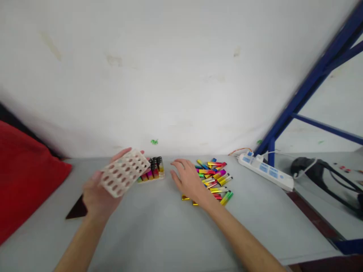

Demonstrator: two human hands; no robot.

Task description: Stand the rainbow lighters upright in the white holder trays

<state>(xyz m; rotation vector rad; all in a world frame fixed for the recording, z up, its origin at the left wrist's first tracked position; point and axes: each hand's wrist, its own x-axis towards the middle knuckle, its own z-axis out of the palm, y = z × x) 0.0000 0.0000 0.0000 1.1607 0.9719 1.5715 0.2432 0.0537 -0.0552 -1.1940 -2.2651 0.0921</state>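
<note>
My left hand [100, 198] is closed around a white plastic tray with rows of oval holes [124, 172], which it holds tilted above the table. No lighters show in the holes of this tray. Behind it, partly hidden, a second tray filled with upright lighters [155, 172] stands near the wall. My right hand [187, 181] is held with its fingers apart and slightly curled, nothing in them. It is between the filled tray and a loose pile of shiny coloured lighters [212, 175], covering part of the pile's left side.
A white power strip [266, 170] with plugs and cables lies to the right. Beyond it are a black strapped object [326, 177] and a blue metal frame [300, 94]. Red cloth [28, 173] covers the left side, and a dark flat piece [77, 209] lies by my left hand.
</note>
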